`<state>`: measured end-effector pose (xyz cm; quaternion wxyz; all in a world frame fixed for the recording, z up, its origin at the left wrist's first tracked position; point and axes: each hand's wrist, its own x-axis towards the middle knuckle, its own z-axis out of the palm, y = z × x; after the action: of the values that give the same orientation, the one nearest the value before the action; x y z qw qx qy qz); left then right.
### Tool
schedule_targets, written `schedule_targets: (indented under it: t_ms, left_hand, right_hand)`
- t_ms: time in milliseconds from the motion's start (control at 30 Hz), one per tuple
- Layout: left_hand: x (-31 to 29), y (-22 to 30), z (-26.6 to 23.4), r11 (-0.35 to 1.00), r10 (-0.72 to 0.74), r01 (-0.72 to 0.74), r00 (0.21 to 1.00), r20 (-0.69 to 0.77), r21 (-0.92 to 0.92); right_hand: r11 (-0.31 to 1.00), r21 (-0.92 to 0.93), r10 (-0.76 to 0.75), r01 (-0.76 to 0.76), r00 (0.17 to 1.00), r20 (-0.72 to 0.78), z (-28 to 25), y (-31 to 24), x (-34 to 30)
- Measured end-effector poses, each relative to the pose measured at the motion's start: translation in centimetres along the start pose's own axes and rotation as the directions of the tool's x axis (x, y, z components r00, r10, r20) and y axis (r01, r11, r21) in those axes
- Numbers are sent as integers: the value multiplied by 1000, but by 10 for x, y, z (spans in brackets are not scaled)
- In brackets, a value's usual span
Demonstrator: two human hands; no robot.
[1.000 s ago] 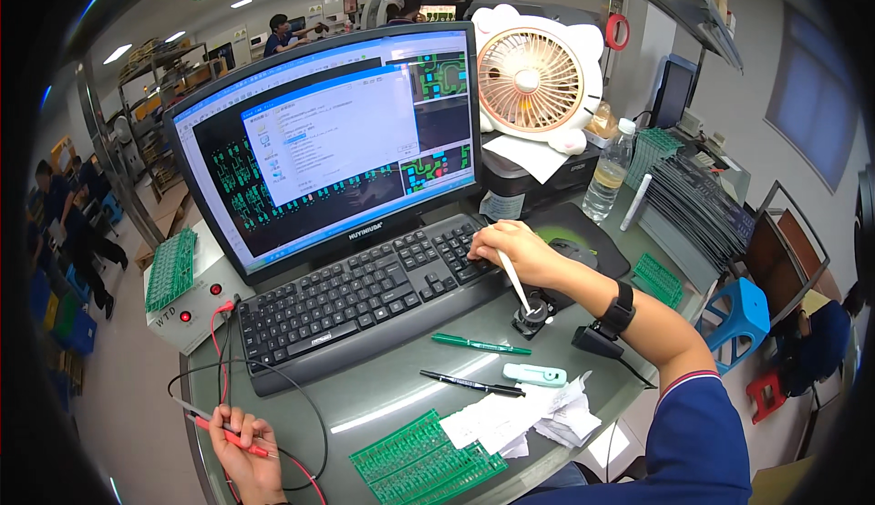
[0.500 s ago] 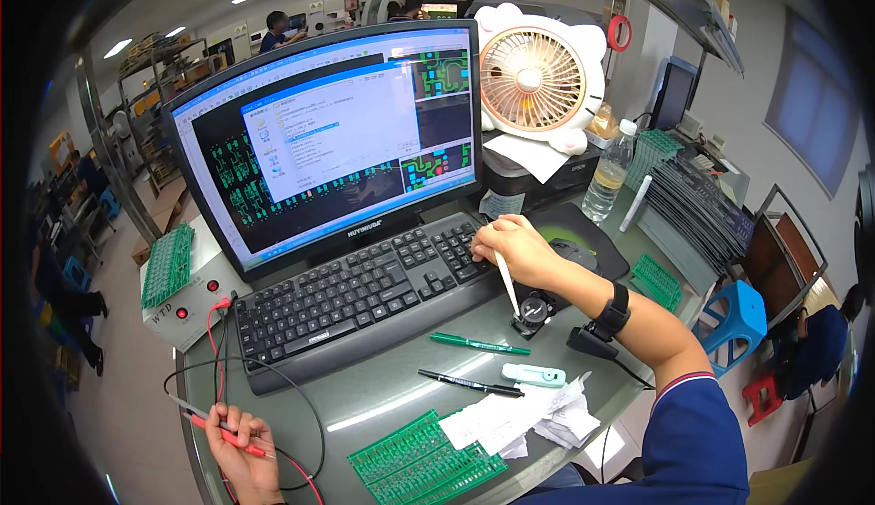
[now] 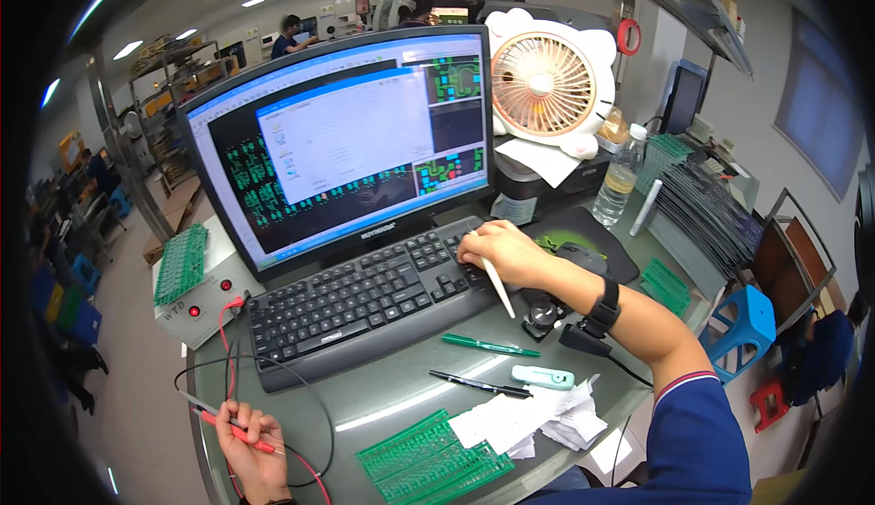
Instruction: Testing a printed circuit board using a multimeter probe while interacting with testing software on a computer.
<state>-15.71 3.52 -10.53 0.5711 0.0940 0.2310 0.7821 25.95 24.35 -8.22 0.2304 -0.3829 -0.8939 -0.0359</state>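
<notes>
My right hand [image 3: 504,253] rests over the number pad at the right end of a black keyboard [image 3: 314,342]. A slim white tapered stick [image 3: 498,288] is held in its curled fingers and slants down toward the wrist side. At the lower left, my left hand [image 3: 252,462] is closed around a red test probe [image 3: 239,433]. A grey probe part [image 3: 198,404] sticks out beside it, partly hidden by the fingers. Behind the keyboard stands a monitor [image 3: 342,134] with a pale dialog window over green circuit layouts.
Green circuit boards [image 3: 428,462], paper scraps [image 3: 510,420], a black pen [image 3: 480,384] and a green pen [image 3: 490,345] lie in front. A grey box [image 3: 208,303] stands left; a mouse [image 3: 583,257], water bottle [image 3: 620,177] and fan [image 3: 544,86] are right. Probe cables loop near my left hand.
The dialog's list has changed and its highlighted line is gone. The whole view has shifted slightly. Over the number pad, my right hand has moved a little, swinging the white stick away from the round black device.
</notes>
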Motion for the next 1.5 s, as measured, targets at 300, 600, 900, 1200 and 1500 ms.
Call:
schedule_targets:
  t_ms: [300, 600, 900, 1200, 1500]
  left_hand:
    - [-3, -3, 6, 1000, -12, 12, 999, -50, 10]
    - [0, -2, 4, 1000, -8, 9, 998, -55, 15]
    - [0, -2, 3, 999, -14, 17, 996, -88, 31]
    - [-1, -3, 4, 998, 5, 1, 995, -101, 60]
    - [0, -4, 4, 999, 3, 3, 993, -116, 54]
  right_hand:
    - [991, 116, -69, 64, 997, 36, -22, -6, -33]
    - [940, 70, 339, -333, 894, -293, -31, 56, -107]
    - [877, 83, 479, -472, 860, -176, -36, 48, -148]
    - [882, 151, 471, -447, 855, -217, -25, 59, -166]
    - [869, 188, 491, -457, 842, -223, -26, 56, -164]
